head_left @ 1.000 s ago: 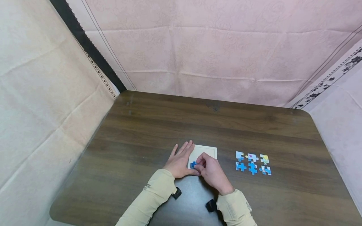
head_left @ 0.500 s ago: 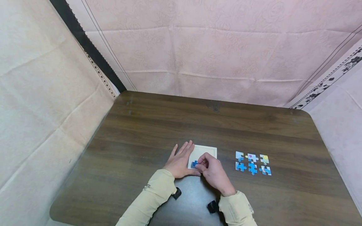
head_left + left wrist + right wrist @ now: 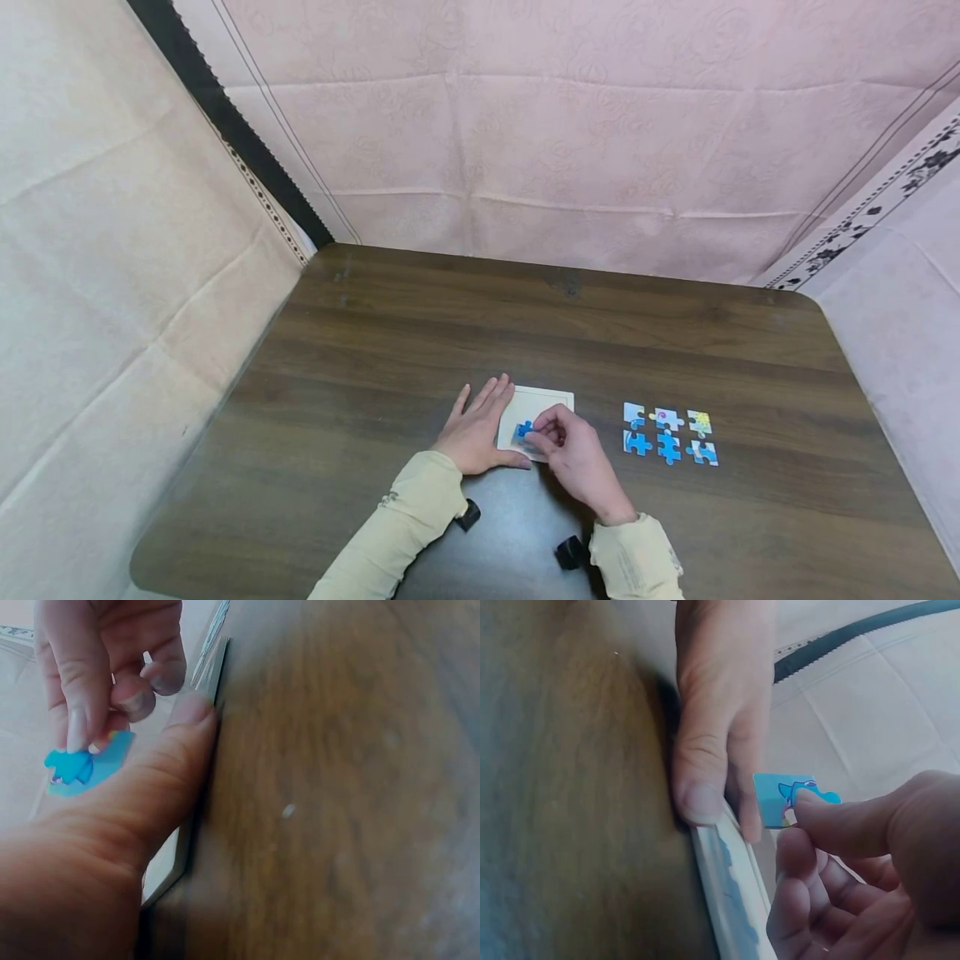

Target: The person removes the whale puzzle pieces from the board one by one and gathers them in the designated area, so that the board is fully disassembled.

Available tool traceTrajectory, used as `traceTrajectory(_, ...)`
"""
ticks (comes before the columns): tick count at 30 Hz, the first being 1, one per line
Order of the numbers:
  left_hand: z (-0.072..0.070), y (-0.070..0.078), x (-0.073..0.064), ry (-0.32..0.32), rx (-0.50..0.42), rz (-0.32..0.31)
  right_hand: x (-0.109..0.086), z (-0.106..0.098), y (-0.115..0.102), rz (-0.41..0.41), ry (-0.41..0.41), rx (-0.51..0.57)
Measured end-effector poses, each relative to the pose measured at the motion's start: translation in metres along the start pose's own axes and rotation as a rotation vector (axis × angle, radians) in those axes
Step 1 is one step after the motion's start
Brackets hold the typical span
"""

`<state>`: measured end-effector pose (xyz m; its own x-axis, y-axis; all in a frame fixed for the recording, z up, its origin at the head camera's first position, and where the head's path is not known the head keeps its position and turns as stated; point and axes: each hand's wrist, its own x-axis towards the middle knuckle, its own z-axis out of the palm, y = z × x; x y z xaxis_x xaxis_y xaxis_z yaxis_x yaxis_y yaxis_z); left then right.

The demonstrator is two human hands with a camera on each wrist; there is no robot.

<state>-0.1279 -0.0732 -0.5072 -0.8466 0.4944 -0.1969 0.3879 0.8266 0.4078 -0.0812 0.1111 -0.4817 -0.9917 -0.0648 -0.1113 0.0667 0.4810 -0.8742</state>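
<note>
Over at the left edge of the tray [image 3: 551, 399], the left hand [image 3: 474, 435] is lying with its fingers straight and spread, its thumb resting along the near edge, so I'm guessing it's steadying things. Some tiny dark marks are showing on the left sleeve [image 3: 411, 507], but they're too small to read.

Next along, the right hand [image 3: 579, 468] is pinching a blue puzzle piece [image 3: 523, 431] between thumb and finger, holding it over the nearer part of the tray; going by the wrist views, it's looking clear of the surface.

Progress-wise, no piece is sitting in the part of the tray I'm seeing (the left hand is covering a bit), so I'd call this the very start.

Off to the right on the table [image 3: 375, 358], six loose pieces [image 3: 669, 442] are waiting in two rows of three, so by my count seven are needing a home. They're showing mostly blue print, with the far-right piece [image 3: 699, 422] carrying yellow. No brand or lettering is standing out anywhere.
</note>
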Motion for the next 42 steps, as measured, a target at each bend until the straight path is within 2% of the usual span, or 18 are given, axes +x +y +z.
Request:
traceTrajectory(8,0.001,0.001,0.000,0.000,-0.001,-0.009,-0.007,-0.017,0.002,0.045,0.062,-0.013)
traceTrajectory(14,0.002,0.001,0.000,0.005,0.007,-0.018,-0.015,-0.033,0.009,0.085,0.078,-0.029)
traceTrajectory(26,0.001,-0.002,-0.001,0.023,-0.003,-0.018,-0.033,-0.076,0.029,0.162,0.072,-0.175)
traceTrajectory(32,0.003,-0.003,-0.001,0.019,-0.001,-0.010,-0.044,-0.096,0.041,0.197,0.055,-0.195)
traceTrajectory(42,0.003,-0.001,0.000,0.021,0.003,-0.003,-0.053,-0.109,0.051,0.250,0.027,-0.215)
